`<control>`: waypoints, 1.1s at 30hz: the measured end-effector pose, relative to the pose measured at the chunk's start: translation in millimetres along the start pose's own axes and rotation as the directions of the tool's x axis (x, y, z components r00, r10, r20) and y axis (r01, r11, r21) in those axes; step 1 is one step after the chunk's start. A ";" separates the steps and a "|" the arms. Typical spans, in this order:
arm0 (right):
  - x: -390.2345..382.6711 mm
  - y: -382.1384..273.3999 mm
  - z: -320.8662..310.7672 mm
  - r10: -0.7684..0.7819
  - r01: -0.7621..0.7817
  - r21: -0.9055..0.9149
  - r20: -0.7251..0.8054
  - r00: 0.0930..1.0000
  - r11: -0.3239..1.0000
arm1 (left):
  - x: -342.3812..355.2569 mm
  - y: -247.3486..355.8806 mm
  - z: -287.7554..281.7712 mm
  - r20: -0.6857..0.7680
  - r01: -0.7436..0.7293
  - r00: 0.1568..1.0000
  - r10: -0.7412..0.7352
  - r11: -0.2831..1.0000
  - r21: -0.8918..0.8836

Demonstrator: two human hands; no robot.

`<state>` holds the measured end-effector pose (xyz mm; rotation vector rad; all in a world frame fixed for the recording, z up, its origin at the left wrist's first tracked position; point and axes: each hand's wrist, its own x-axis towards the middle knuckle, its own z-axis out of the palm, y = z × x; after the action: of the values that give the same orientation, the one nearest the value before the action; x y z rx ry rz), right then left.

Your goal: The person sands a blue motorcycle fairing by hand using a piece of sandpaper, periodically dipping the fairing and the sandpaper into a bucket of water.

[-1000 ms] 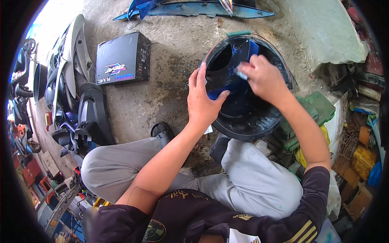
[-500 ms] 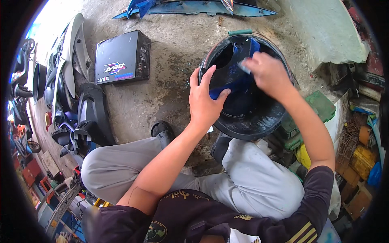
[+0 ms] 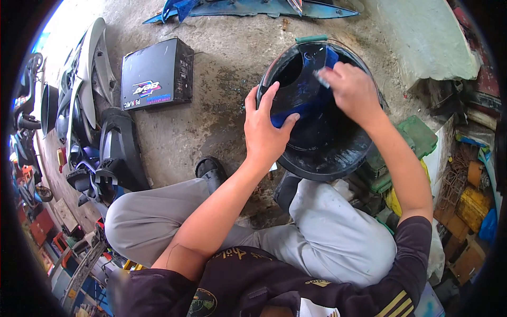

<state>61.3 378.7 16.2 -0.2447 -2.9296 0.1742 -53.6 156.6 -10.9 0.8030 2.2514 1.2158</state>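
In front of me stands a round black bucket [image 3: 323, 170], with a dark panel [image 3: 300, 96] with blue edges lying tilted in its mouth. It looks like a plastic motorcycle body panel and seems wet. My left hand [image 3: 265, 132] grips the panel's left side by the bucket rim, fingers over the outer edge and thumb on the blue part. Closed on a small pale piece [image 3: 323, 79], my right hand [image 3: 356, 95] presses against the panel near its far right side. Whether that piece is a pad or folded sandpaper cannot be made out.
A black box [image 3: 150, 79] sits on the concrete floor to the left, beside a row of motorcycle body parts [image 3: 90, 100]. Blue panels [image 3: 253, 9] lie at the far side. A green case [image 3: 414, 138] and cluttered tools [image 3: 465, 195] are at the right.
My right hand has shifted slightly with the pale piece across the panel. My left hand keeps its grip, and the view has tilted a little.
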 end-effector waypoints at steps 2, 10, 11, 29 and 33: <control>-4.9 -17.9 0.3 -0.063 0.060 0.025 0.109 0.992 0.998 | 3.6 -0.4 -3.0 -0.012 -0.005 1.000 0.005 1.000 0.003; -12.3 -19.7 8.8 -0.020 0.017 0.067 0.043 0.999 0.998 | 0.9 -2.8 0.2 -0.040 -0.074 0.996 0.075 0.997 0.020; -15.2 -23.8 8.3 -0.035 0.032 0.094 0.025 0.999 0.995 | 2.3 -2.6 -0.8 -0.044 -0.091 0.995 0.092 0.996 0.019; -14.9 -38.9 9.2 0.062 -0.062 0.045 0.002 0.998 0.997 | 1.2 -12.0 -0.8 -0.048 -0.074 0.996 0.073 0.997 -0.016; -1.4 -2.6 11.1 0.114 -0.121 -0.109 -0.072 0.991 0.987 | 1.8 -2.7 5.3 -0.052 -0.078 0.996 0.078 0.997 0.009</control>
<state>60.0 374.8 5.5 -0.4330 -2.8649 0.0161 -52.4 159.7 -16.1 0.8792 2.2860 1.2796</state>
